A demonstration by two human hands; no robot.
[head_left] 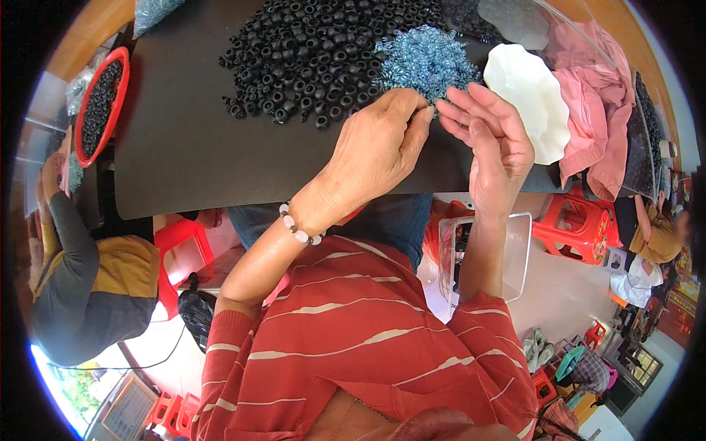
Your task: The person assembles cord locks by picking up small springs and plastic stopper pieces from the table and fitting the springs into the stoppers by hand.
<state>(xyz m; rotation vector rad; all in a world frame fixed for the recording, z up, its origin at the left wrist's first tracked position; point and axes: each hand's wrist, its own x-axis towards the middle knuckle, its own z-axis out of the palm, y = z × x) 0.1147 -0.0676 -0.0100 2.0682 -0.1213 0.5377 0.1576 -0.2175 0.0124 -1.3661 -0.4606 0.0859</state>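
Left hand (pixel 379 143): thumb and forefinger pinched together at near edge of blue coils (pixel 430 59); cannot tell what, if anything, they grip. Right hand (pixel 494 147) close beside, fingers loosely open. Coils heaped on dark table (pixel 198 147), between black hollow pieces (pixel 301 59) and white scalloped dish (pixel 528 103).

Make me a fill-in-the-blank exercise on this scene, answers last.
1. The beaded bracelet circles the person's ____ wrist.
2. The heap of small coiled springs is coloured ____.
3. The hollow pieces piled left of the springs are ____.
4. Right of the scalloped white dish lies ____ cloth.

Missing words: left; blue; black; pink.
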